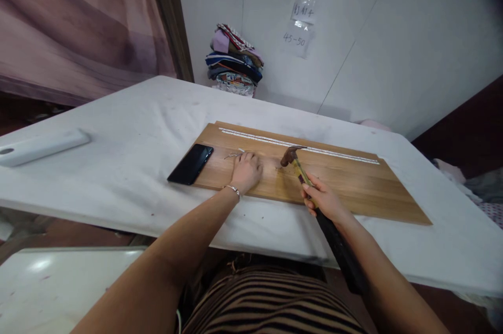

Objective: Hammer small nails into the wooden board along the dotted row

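A wooden board (346, 182) lies on the white-covered table. My left hand (247, 171), wearing a bracelet, rests on it with curled fingers, and whatever they may hold is hidden. Beside those fingertips are a few thin metal pieces (232, 155), perhaps nails, too small to make out. My right hand (323, 197) grips a claw hammer (297, 169) partway up its yellow and black handle. The rusty head is just above the board, right of my left hand. Between hand and hammer head, tiny thin bits (279, 168) show on the wood.
A black phone (191, 164) lies across the board's left end. Two white measuring strips (298, 145) run along its far side. A white elongated object (43, 146) lies on the table (129, 114) at far left. Folded cloths (234, 61) are stacked behind, near papers (298, 30) on the wall.
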The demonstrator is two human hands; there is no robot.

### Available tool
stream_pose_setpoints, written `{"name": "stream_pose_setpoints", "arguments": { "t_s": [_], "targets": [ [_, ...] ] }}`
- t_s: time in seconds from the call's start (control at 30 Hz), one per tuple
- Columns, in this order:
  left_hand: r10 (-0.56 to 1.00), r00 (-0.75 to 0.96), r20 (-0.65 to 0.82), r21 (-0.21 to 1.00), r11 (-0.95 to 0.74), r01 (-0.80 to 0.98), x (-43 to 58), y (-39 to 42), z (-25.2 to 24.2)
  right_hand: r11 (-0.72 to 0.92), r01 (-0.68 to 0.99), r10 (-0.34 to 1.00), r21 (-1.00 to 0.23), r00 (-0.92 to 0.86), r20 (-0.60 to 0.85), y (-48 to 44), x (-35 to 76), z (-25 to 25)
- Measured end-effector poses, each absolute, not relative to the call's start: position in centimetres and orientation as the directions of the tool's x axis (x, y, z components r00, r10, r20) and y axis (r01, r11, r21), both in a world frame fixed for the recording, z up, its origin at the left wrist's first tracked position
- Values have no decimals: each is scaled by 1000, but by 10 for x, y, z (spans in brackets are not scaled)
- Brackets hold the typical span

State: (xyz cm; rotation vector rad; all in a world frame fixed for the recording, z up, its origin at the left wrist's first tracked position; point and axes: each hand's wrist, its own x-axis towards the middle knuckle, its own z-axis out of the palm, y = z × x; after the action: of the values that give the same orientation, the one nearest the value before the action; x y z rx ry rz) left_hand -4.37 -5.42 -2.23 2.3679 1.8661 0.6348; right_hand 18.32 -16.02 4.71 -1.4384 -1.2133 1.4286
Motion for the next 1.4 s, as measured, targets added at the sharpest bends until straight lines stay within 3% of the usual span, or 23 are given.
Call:
{"name": "stream_pose_setpoints", "arguments": {
  "t_s": [1.4],
  "targets": [
    [948,187,256,320,-266,909,-43,-56,-18,-288,111,950,-951,-92,-299,-162,180,45]
  ]
}}
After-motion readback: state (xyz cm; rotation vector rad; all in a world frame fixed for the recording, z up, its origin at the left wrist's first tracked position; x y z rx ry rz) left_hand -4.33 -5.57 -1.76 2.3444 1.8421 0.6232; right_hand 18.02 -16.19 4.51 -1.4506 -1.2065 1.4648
